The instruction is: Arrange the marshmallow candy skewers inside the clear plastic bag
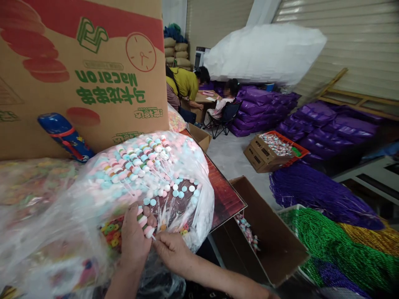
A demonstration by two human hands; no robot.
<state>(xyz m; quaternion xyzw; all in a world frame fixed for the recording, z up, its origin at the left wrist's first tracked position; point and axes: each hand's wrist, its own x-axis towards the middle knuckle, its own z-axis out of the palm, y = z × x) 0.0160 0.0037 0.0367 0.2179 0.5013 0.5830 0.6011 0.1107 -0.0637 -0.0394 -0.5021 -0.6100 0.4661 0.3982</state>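
Pink, white and green candies on a stick (145,223) lie in the curled fingers of the left hand (136,227), palm upward, above the front of the clear plastic bag (199,224). The right hand (173,251) has thumb and forefinger closed at the stick's lower end. Assembled candy skewers (140,160) rest farther back on the bag.

Corrugated shutter walls (349,50) line the rear, split by a pale pillar (263,12). Floor (229,153): smooth, grey. Stacked tan sacks (181,54) stand at the far left; purple packages (258,108) are piled along the wall. Noted near them: a dark folding chair (229,114) beside a low table (204,97). Wooden frame (358,97) lies atop the packages. Lighting is dim, with glare on the shutters.
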